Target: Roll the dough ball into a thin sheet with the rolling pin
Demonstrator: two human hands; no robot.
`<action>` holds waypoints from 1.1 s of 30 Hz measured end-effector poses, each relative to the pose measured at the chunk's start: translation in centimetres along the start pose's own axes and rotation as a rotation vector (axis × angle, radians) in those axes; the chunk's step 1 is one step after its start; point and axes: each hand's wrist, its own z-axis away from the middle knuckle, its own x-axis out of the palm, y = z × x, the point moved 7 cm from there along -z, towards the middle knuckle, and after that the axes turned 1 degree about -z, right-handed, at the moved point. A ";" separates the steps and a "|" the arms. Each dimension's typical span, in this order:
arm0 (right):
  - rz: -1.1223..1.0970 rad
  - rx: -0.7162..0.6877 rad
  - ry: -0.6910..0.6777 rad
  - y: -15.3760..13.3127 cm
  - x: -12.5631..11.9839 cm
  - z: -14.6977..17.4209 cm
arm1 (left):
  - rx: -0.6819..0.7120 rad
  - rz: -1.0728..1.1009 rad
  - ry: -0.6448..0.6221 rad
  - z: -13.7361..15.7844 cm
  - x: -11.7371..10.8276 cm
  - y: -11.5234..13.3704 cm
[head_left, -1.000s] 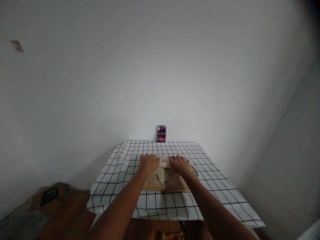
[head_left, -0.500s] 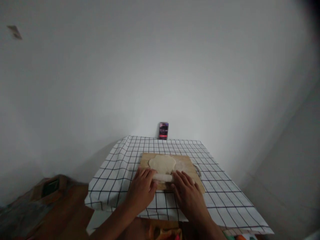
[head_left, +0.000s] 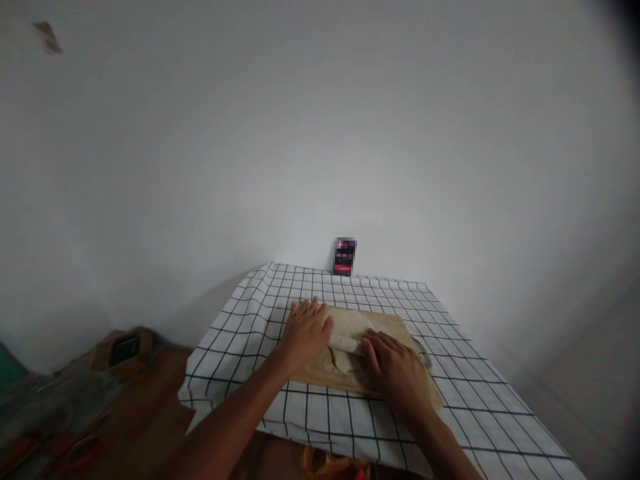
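Note:
A pale rolling pin lies slantwise across a flat sheet of dough, its left end farther from me than its right. My left hand is over the pin's left end, fingers reaching forward past it. My right hand covers the right end, fingers laid over the pin. Both hands hide the pin's ends. Beneath the dough is a wooden board; a piece of the dough shows on the near side of the pin.
A white checked cloth covers the table. A small dark upright object, blurred out, stands at the back against the wall. A rounded rim shows beside the board's right edge. A box sits low at the left.
My left hand has gone forward with the pin's left end, so the pin now slants and lies farther over the dough. The whole view has shifted slightly.

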 end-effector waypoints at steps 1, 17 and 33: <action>-0.013 0.006 0.007 0.1 0.2 0.3 | -0.008 -0.004 -0.002 -0.4 0.0 -0.1; -0.140 0.060 0.072 0.8 -0.3 1.8 | 0.080 0.090 0.204 7.1 0.6 -0.6; -0.101 -0.016 0.086 2.8 1.6 0.3 | 0.051 0.008 0.061 -3.8 1.3 0.4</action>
